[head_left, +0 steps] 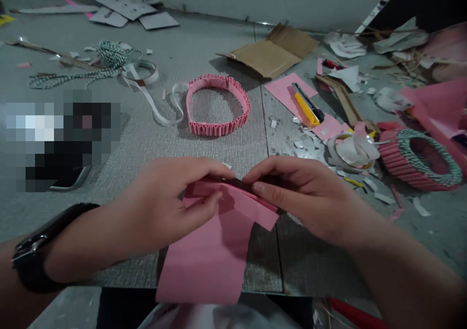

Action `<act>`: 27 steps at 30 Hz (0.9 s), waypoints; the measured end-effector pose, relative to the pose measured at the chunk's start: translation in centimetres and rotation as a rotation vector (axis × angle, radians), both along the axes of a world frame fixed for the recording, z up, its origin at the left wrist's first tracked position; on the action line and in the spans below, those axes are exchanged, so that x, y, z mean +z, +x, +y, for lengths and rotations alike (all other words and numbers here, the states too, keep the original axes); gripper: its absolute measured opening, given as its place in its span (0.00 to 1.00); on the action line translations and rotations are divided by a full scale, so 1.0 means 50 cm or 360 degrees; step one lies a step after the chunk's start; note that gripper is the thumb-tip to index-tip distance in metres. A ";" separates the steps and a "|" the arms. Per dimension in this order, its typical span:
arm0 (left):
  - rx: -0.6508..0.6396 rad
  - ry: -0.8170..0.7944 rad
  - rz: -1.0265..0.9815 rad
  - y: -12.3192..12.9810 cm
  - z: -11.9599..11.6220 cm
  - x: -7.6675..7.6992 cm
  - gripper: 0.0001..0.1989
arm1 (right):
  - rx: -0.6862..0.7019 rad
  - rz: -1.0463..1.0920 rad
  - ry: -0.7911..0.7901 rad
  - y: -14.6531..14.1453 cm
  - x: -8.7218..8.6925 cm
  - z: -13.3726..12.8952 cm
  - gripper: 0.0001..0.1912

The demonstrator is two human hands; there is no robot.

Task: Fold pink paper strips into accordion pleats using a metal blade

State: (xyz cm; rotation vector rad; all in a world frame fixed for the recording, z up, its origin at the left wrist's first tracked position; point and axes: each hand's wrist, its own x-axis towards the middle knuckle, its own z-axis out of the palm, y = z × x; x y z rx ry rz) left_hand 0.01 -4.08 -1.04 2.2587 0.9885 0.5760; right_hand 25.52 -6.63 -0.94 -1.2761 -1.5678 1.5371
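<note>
Both hands hold a pink paper strip, whose top end is folded over in narrow layers. My left hand, with a black watch on its wrist, pinches the left part of the folded end between thumb and fingers. At the right part, my right hand grips the fold with thumb and forefinger. A dark edge shows between the fingertips along the fold; what it is I cannot tell. The strip's lower end hangs over the table's front edge. Beyond the hands stands a ring of pleated pink paper.
Right of the hands lie a yellow utility knife, a tape roll, a pink paper-roll basket and paper scraps. Cardboard lies behind. At left are green-white cord, white ribbon and a blurred-out dark device.
</note>
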 end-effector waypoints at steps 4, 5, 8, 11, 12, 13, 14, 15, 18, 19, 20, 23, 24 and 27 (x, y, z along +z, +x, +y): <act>0.0064 0.0047 0.0012 -0.006 0.003 -0.003 0.08 | -0.0049 0.0055 0.0030 -0.004 0.004 -0.001 0.05; 0.0072 0.0074 0.0006 -0.007 0.004 -0.004 0.08 | -0.0058 0.0087 0.0013 -0.006 0.003 -0.004 0.04; 0.0108 0.0144 -0.0026 -0.008 0.006 -0.010 0.08 | -0.0053 0.0131 -0.0030 -0.012 -0.001 -0.014 0.07; 0.0173 0.0137 -0.0058 -0.007 0.007 -0.015 0.08 | -0.0007 -0.0051 0.0154 -0.016 -0.004 -0.021 0.10; 0.0181 0.0115 -0.0063 -0.006 0.007 -0.015 0.08 | -0.0002 -0.0120 0.0236 -0.016 -0.004 -0.022 0.09; 0.0178 0.0087 -0.0065 -0.006 0.007 -0.014 0.08 | -0.0001 -0.0171 0.0302 -0.016 -0.003 -0.022 0.07; 0.0166 0.0061 -0.0065 -0.005 0.007 -0.013 0.08 | -0.0004 -0.0203 0.0348 -0.016 -0.002 -0.022 0.06; 0.0152 0.0030 -0.0055 -0.005 0.007 -0.011 0.09 | -0.0006 -0.0227 0.0374 -0.015 -0.001 -0.021 0.06; 0.0149 -0.0043 -0.0046 -0.003 0.006 -0.004 0.09 | -0.0028 -0.0291 0.0402 -0.012 0.004 -0.018 0.05; 0.0158 -0.0063 -0.0060 -0.003 0.006 -0.002 0.08 | -0.0047 -0.0304 0.0411 -0.012 0.005 -0.017 0.05; 0.0167 -0.0087 -0.0084 -0.002 0.006 0.000 0.08 | -0.0076 -0.0307 0.0428 -0.011 0.005 -0.016 0.04; 0.0173 -0.0194 -0.0131 -0.004 0.008 0.005 0.09 | -0.0165 -0.0280 0.0492 -0.010 0.003 -0.013 0.03; 0.0175 -0.0232 -0.0125 -0.004 0.009 0.005 0.09 | -0.0184 -0.0269 0.0507 -0.010 0.001 -0.012 0.03; 0.0161 -0.0302 -0.0112 -0.007 0.014 0.002 0.09 | -0.0223 -0.0241 0.0494 -0.009 -0.005 -0.009 0.02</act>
